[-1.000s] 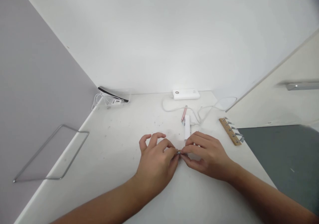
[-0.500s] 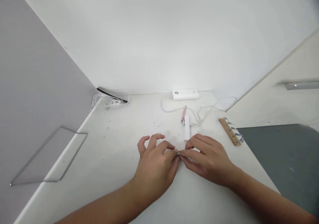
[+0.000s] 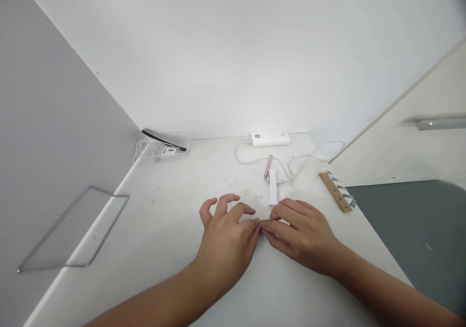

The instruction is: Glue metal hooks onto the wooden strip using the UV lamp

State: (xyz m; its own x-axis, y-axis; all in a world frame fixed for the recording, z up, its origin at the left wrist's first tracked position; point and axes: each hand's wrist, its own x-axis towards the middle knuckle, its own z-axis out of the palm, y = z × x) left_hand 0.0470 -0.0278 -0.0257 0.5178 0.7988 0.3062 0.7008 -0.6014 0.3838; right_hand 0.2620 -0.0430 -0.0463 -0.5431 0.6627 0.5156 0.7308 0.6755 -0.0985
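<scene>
Here we had one small tan piece (image 3: 265,221) between our two hands, its long axis running crosswise from one to the other. Our left hand (image 3: 226,242) pinched its left end and our right hand (image 3: 306,232) pinched toward its right, so neither was clearly nearer. Just beyond the right hand lay one white stick-shaped case (image 3: 273,188); farther off, one pink pen (image 3: 268,167) and one white power bank (image 3: 271,138). Right of that hand we counted one wooden hook strip (image 3: 334,191); well left of the left, one wire frame (image 3: 109,231).
</scene>
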